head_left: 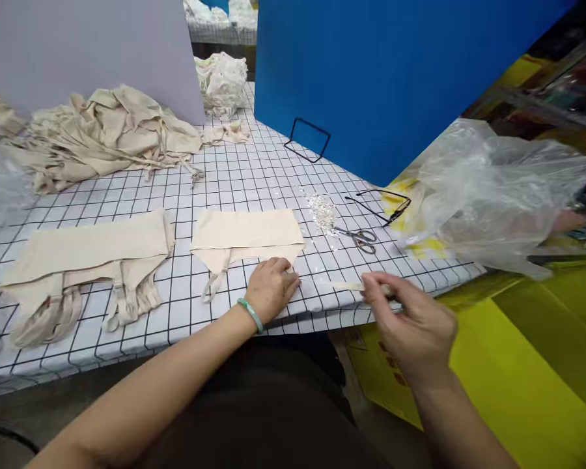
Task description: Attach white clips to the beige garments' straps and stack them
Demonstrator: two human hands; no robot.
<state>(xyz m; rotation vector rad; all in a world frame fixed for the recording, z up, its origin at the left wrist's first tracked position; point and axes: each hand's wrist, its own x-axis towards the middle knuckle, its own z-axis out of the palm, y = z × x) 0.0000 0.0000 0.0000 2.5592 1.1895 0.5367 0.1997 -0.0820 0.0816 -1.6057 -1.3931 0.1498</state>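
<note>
On the table (254, 176), near its front edge, garment (249, 229) lies flat; left hand (272, 288) rests at its lower corner, probably anchoring, grip unclear; right hand (413, 322) pinches pale strip (348, 285), seemingly for tension.

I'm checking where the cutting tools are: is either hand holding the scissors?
No, the scissors lie on the checked tablecloth beside small white bits, apart from both the left hand and the right hand.

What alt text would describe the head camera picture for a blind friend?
A left hand rests at the near edge of a beige fabric garment on a white, black-gridded tablecloth, while the right hand pinches a thin cream strip. Stacked beige garments lie left.
</note>
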